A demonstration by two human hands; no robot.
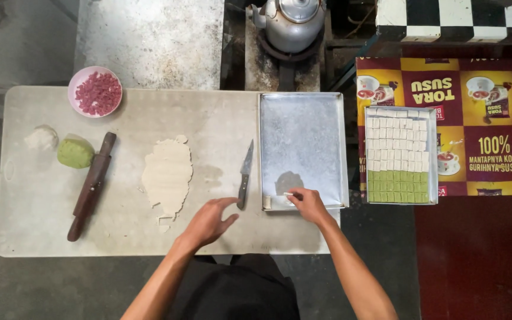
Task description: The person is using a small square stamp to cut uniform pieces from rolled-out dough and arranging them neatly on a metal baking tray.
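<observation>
The right hand (307, 204) pinches a small white square of cut dough (289, 194) between thumb and fingertips, low over the near-left corner of the shallow rectangular metal tray (303, 118). Placing it well likely means setting it flat and snug against the pale pieces (269, 202) already lying along that near edge (so rows stay tight). The right forearm reaches in diagonally from below, wrist slightly bent, fingers curled inward. The left hand (208, 220) is released, palm down and fingers spread on the pale worktable (42, 195), holding nothing, just beside the dark-handled knife (245, 175) and near the flattened sheet of cream dough (167, 175).
</observation>
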